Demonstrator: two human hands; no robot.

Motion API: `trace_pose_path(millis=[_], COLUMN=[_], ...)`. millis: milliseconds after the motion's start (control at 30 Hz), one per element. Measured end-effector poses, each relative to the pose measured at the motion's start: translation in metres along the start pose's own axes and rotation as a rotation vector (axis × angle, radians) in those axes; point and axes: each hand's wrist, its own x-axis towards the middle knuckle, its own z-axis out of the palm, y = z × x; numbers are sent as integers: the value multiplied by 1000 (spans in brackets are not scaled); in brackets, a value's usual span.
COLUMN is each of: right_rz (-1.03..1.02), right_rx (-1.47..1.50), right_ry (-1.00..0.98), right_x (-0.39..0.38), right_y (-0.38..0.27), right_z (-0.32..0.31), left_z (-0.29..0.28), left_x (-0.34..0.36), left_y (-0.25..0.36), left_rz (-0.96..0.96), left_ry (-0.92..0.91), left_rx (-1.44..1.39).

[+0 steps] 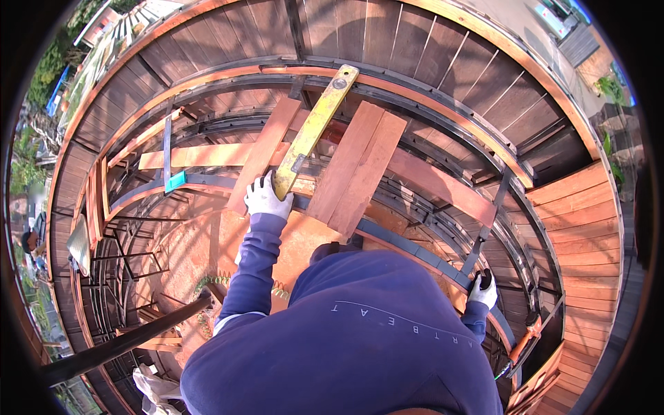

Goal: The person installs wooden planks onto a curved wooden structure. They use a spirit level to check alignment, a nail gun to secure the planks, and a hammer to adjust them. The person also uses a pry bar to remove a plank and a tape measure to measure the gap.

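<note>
Between a narrow board (268,151) and two joined boards (354,169), the yellow level (314,133) lay slanted, long axis pointing forward and rightward. The left hand (268,200) curled its fingers on its near end; the right hand's (483,293) fingers, beside a dark curved rail (434,261), I could not tell.

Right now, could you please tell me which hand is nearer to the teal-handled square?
The left hand: it is at the lower end of the yellow level, right of the teal-handled square; the right hand is much farther right.
</note>
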Motion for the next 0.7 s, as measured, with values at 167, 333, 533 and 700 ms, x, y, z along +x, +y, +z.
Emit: trace_pose_path(millis=[167, 333, 533, 700], right_rz=[18, 22, 15, 53], right_rx=[17, 34, 38, 45], right_ry=[25, 41, 65, 50], right_x=[-5, -5, -3, -4], right_y=[8, 4, -15, -15], right_z=[6, 4, -6, -6], left_z=[-16, -9, 24, 44], left_x=[4, 10, 22, 43], left_y=[25, 86, 114, 99], left_rz=[231, 472, 196, 218], left_ry=[164, -31, -285, -109], left_rx=[-94, -392, -362, -517])
